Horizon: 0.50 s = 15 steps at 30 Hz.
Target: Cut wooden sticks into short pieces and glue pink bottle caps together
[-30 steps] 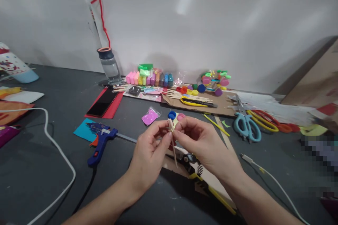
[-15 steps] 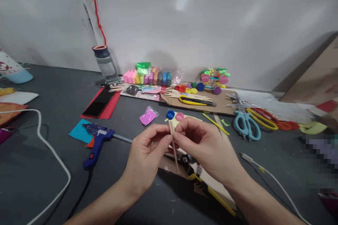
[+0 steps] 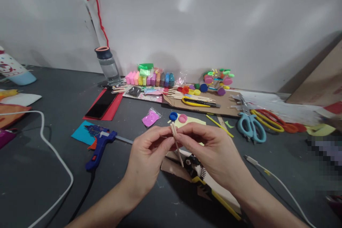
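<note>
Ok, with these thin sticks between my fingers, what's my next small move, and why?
Perhaps steady the sticks with your left hand and ease your right hand aside to check the alignment: both hands pinch them, hiding the stretch just below the upper ends.

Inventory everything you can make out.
held sticks: at least two, pale, centre
pliers-like tool: one, black-yellow, below sticks
nearer caps: two, blue and pink, centre
packet: one, purple, centre
glue gun: one, blue, left
phone: one, black, on red sheet
bottle: one, clear, back left
cup: one, white-blue, far left
clay packs: several, multicoloured, back centre
loose sticks: several, pale, mostly on cardboard
cutter: one, yellow-black, on cardboard
craft piece: one, multicoloured, back right
scissors: one pair, light-blue handles, right
cables: two stretches, white, left and right
table: one, dark grey, throughout
panels: at least two, white, back
left hand: one, bare, pinching sticks
right hand: one, bare, pinching sticks
</note>
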Each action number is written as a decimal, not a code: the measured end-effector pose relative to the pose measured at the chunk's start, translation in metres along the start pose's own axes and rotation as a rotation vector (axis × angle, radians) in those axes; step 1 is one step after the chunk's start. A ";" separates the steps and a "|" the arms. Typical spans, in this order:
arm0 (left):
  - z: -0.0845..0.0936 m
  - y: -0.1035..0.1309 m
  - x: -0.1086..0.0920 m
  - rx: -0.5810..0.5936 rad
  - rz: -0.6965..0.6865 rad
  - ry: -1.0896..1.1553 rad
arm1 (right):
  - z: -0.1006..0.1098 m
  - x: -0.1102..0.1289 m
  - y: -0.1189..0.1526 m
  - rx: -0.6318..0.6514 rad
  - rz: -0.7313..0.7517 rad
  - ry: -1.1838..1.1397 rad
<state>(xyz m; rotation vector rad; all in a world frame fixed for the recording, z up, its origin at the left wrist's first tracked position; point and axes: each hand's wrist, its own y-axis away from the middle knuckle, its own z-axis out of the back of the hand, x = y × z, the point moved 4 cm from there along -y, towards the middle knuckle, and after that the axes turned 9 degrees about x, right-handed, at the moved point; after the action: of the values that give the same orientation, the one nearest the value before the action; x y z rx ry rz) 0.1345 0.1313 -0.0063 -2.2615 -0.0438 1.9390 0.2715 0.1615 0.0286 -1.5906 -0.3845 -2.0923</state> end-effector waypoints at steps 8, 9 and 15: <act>0.003 0.000 -0.004 -0.026 -0.064 -0.169 | 0.003 0.008 -0.001 -0.006 0.030 0.163; 0.003 0.000 -0.004 -0.018 -0.063 -0.177 | 0.004 0.009 -0.001 -0.001 0.036 0.168; 0.002 -0.001 -0.004 -0.001 -0.080 -0.185 | 0.003 0.006 -0.002 0.045 0.027 0.152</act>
<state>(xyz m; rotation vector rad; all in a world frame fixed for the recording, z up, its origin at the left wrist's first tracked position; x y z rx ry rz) 0.1322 0.1318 -0.0023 -2.0405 -0.1546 2.0995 0.2720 0.1631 0.0349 -1.3933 -0.3533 -2.1516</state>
